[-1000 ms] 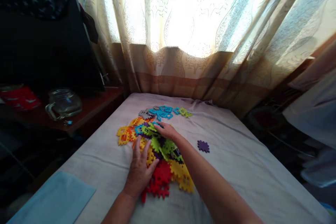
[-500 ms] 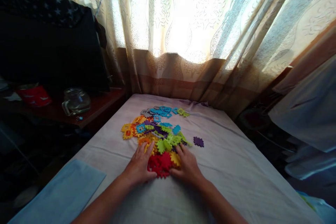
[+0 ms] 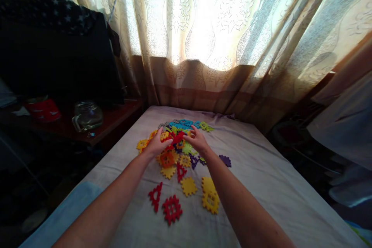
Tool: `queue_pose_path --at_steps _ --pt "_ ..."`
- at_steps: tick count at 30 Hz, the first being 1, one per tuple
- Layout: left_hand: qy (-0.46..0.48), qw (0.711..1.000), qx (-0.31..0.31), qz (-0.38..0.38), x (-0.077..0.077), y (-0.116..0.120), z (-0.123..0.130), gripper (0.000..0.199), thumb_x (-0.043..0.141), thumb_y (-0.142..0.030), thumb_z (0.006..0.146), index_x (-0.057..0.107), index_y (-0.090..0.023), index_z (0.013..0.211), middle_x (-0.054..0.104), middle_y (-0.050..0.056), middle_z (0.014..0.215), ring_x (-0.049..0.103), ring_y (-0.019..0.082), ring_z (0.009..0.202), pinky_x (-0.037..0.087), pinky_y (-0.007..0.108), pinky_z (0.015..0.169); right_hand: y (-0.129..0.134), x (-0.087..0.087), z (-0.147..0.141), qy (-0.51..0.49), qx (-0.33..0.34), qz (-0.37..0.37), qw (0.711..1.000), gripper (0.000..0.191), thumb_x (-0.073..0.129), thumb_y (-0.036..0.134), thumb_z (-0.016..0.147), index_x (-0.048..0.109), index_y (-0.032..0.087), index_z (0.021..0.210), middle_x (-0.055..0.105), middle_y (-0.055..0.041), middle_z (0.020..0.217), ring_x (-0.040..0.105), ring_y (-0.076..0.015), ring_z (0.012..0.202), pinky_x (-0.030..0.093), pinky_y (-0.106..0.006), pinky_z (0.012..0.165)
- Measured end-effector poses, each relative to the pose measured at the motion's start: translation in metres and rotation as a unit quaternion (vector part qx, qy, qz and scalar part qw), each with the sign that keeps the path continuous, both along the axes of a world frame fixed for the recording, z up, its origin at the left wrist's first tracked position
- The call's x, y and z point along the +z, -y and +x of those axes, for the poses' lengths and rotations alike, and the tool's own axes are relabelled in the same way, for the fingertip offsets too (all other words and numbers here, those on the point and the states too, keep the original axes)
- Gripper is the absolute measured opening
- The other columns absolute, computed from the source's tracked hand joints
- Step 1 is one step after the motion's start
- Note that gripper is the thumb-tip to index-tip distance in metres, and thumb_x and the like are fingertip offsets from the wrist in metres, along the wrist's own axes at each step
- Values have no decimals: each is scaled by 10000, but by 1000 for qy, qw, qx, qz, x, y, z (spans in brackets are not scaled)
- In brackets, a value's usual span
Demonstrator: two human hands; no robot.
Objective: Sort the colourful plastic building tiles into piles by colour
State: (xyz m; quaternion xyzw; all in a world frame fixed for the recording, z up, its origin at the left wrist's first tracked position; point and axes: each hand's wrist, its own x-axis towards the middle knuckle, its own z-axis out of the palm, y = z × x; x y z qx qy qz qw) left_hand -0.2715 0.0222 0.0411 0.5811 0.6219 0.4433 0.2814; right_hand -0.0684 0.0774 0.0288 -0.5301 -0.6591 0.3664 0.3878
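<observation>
My left hand [image 3: 157, 144] and my right hand [image 3: 198, 141] reach forward over a heap of coloured plastic interlocking pieces, thumbs turned inward and fingers apart. Red pieces [image 3: 176, 137] lie between the two hands; whether the left thumb touches them I cannot tell. Blue pieces [image 3: 186, 124] form the heap's far side, and orange pieces [image 3: 167, 159] its near side. Closer to me lie a red triangular piece [image 3: 155, 197], a red square piece with a cross-barred window [image 3: 172, 209], a yellow square [image 3: 188, 186] and a yellow window piece [image 3: 210, 202].
The pieces rest on a bed-like surface under a pale sheet [image 3: 261, 186]. A light blue cloth [image 3: 64, 209] lies at its left edge. On a dark wooden desk [image 3: 116, 120] stand a glass jug [image 3: 87, 115], a red container [image 3: 43, 109] and a dark screen [image 3: 58, 62]. Curtains [image 3: 203, 77] hang behind.
Both hands have moved forward from the near side of the heap to its middle. Red and yellow pieces that were between them are now scattered, several lying nearer me.
</observation>
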Motion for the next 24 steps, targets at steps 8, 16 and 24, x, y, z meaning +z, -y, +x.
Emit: queue_pose_path --at_steps 8,16,24 --pt "-232 969 -6 -85 -30 30 -67 884 668 -535 659 440 -115 1402 433 188 1479 365 336 1393 277 449 1150 47 -51 134 365 -205 16 908 558 474 449 864 543 166 1340 561 -187 1329 503 -348 1246 396 -547 1012" --pt "-334 914 -222 -61 -60 133 -20 1347 829 -635 421 124 -346 1530 104 133 1621 109 410 1466 155 635 1134 131 -79 98 338 77 97 933 878 590 670 745 384 239 1482 318 -155 1548 307 -346 1409 268 -522 1120" --pt "-356 920 -157 -46 -55 108 23 643 653 -431 776 484 -338 1390 357 116 1544 293 363 1420 118 672 1116 118 -55 43 339 33 102 935 635 656 424 771 540 246 1369 471 -148 1444 438 -322 1319 363 -488 1063"
